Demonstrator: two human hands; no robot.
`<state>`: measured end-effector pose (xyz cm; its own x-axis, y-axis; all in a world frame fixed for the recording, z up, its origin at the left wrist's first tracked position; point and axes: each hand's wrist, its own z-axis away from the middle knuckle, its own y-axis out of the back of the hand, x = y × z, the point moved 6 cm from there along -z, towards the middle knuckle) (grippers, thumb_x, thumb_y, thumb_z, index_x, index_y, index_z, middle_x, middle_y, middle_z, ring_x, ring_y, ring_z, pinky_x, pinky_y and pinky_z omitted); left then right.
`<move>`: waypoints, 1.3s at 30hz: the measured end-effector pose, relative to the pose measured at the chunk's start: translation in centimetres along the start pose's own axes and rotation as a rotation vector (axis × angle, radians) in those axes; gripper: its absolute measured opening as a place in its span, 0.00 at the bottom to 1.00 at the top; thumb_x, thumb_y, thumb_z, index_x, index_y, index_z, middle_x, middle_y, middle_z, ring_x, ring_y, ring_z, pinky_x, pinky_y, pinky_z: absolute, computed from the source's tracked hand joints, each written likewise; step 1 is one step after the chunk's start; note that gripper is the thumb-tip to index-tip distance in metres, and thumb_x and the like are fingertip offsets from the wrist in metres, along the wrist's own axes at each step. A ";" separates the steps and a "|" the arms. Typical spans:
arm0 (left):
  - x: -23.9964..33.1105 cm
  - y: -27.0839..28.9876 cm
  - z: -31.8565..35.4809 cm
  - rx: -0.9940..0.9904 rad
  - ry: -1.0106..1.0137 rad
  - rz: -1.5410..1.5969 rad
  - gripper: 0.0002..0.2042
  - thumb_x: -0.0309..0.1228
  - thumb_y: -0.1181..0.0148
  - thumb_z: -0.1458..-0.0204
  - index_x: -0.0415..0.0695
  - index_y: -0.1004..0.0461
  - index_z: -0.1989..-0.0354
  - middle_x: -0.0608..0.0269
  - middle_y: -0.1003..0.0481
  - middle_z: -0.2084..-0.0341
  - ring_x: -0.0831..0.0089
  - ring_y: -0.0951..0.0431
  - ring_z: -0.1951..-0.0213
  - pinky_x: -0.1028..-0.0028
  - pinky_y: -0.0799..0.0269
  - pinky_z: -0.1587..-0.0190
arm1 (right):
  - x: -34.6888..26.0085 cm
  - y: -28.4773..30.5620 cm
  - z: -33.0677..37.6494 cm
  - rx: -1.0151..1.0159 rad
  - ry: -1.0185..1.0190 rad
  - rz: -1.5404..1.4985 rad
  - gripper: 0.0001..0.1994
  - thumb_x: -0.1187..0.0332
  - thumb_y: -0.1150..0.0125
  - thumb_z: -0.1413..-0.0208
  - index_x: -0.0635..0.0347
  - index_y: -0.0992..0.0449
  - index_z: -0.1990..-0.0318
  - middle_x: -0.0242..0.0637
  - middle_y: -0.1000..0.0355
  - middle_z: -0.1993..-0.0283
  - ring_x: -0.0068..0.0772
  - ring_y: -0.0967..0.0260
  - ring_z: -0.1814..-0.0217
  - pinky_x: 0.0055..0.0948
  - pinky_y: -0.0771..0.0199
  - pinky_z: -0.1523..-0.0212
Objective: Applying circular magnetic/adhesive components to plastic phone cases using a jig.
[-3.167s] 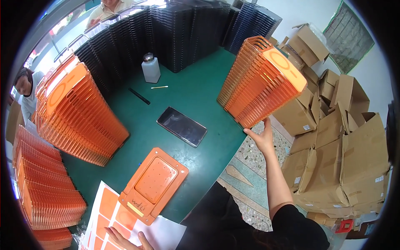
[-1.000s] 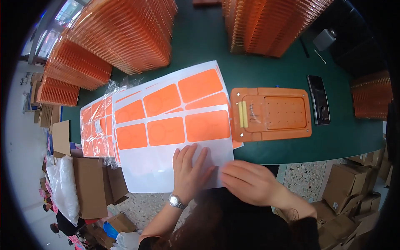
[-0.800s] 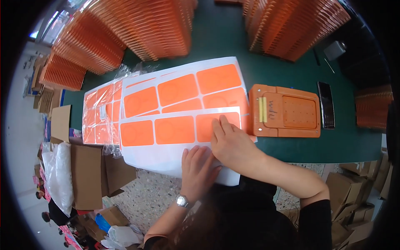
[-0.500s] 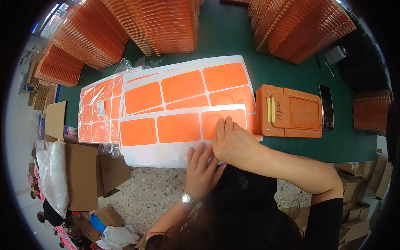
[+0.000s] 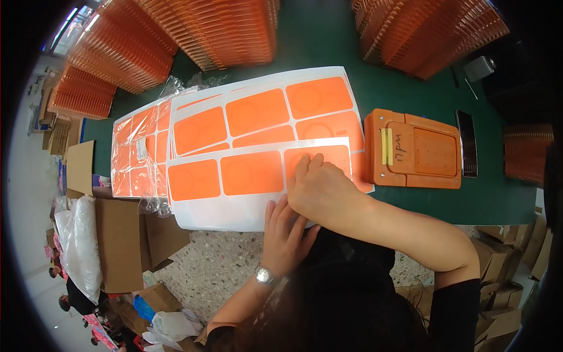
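Note:
A white-backed sheet of orange stickers (image 5: 252,173) lies on top of a loose pile of similar sheets (image 5: 258,111). My left hand (image 5: 284,234), with a watch on its wrist, rests its stretched, slightly parted fingers on the blank white strip along the near edge. Over the right-hand sticker (image 5: 335,157) my right hand (image 5: 319,188) is bent down, fingers curled together, covering that sticker's lower left part. The right thumb is hidden under the hand, so whatever it pinches does not show. Both hands nearly touch, the right partly above the left fingertips.
An orange plastic case (image 5: 413,149) with yellow tape sits right of the sheets, a dark phone (image 5: 467,144) beside it. Plastic-wrapped sticker sheets (image 5: 141,149) lie left. Tall stacks of orange plastic pieces (image 5: 229,35) line the far side of the green table (image 5: 316,35). An open cardboard box (image 5: 120,240) stands left.
My right hand has shifted a little left across the right-hand sticker, closer over my left fingers. The left hand stays on the white strip. The whole view has tilted slightly.

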<state>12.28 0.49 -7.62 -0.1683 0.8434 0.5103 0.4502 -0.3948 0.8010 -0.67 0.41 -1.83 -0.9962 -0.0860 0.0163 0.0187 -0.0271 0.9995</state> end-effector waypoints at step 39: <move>3.3 7.2 -29.9 -0.022 -0.208 0.033 0.21 0.29 0.35 0.43 0.43 0.25 0.40 0.52 0.26 0.40 0.57 0.27 0.37 0.63 0.30 0.38 | 18.7 4.5 14.9 0.251 -0.349 -0.163 0.05 0.71 0.36 0.49 0.61 0.24 0.67 0.37 0.30 0.64 0.39 0.30 0.55 0.37 0.28 0.53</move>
<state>-11.29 -10.46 9.21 0.0323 0.8859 0.4627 0.4332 -0.4296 0.7923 -20.45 13.49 3.41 -0.9543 0.2413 -0.1760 -0.1189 0.2335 0.9651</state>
